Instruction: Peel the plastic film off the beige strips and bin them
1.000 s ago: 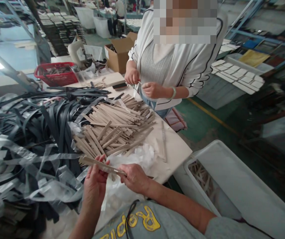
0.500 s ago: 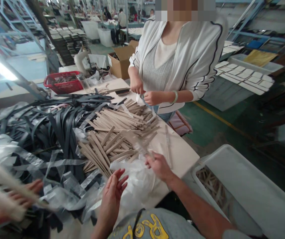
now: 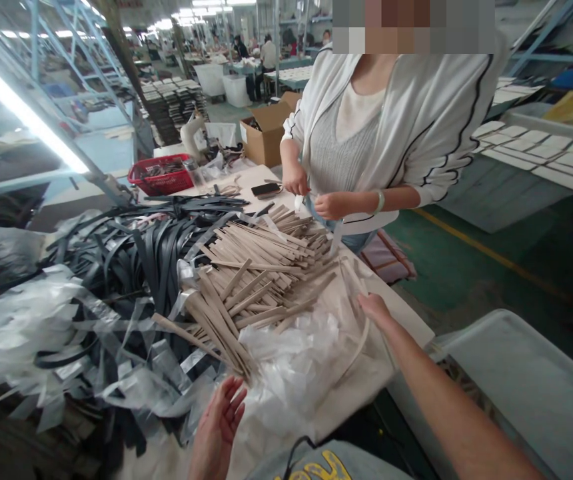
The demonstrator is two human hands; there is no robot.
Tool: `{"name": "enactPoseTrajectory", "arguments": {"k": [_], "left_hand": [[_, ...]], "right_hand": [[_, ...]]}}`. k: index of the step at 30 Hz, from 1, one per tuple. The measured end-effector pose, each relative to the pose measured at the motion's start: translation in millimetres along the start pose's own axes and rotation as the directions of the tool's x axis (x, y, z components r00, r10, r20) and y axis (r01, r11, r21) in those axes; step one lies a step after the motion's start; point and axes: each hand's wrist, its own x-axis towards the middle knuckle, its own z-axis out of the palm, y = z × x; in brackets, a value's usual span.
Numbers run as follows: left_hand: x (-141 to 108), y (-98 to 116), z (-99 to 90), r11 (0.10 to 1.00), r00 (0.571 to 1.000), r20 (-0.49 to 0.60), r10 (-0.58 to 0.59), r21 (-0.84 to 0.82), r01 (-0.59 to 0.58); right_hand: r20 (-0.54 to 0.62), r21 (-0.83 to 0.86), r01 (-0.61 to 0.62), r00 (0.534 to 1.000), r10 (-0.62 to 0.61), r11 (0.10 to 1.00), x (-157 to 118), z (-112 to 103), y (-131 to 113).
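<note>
My left hand [image 3: 219, 421] is held at the near edge of the pile, palm turned inward. Its fingers are loosely curled and apart, with nothing in them. Out to the right over the table, my right hand [image 3: 375, 309] is closed on a pale strip [image 3: 364, 339], which curves down below the fingers; blur hides the exact grip. Beige flat strips [image 3: 261, 257] lie heaped in front of me. Crumpled clear plastic film [image 3: 289, 363] lies between my hands, against the near side of that heap.
Dark strips [image 3: 154, 250] and plastic scraps [image 3: 31, 320] cover the table's left. Opposite stands a co-worker [image 3: 351, 147], hands together over the table edge. A phone [image 3: 265, 189], red basket [image 3: 161, 175] and cardboard box [image 3: 266, 137] sit farther back. A grey bin [image 3: 511, 373] stands at right.
My right hand has moved right and away from me, off the beige heap. My left hand stays low and empty. At the left edge, another person's hands with pale pieces have mostly left view.
</note>
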Motion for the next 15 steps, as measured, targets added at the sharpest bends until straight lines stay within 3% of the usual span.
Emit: {"name": "enactPoseTrajectory", "arguments": {"k": [5,11,15], "left_hand": [[-2.0,-4.1,-19.1,0.999,1.0,-0.009,-0.007,-0.038,0.007],[-3.9,-11.3,-46.4,0.998,0.998,-0.034,-0.046,-0.044,0.044],[-1.0,-12.2,-79.9,0.997,0.995,-0.069,-0.07,-0.035,0.068]], "right_hand": [[0.015,0.077,-0.014,1.0,0.013,0.997,-11.9,-9.3,4.9],[-0.009,0.276,0.059,0.998,-0.058,0.959,-50.4,-37.5,-8.0],[0.111,0.455,0.065,0.985,-0.129,0.888,-79.6,-34.2,-25.2]]}}
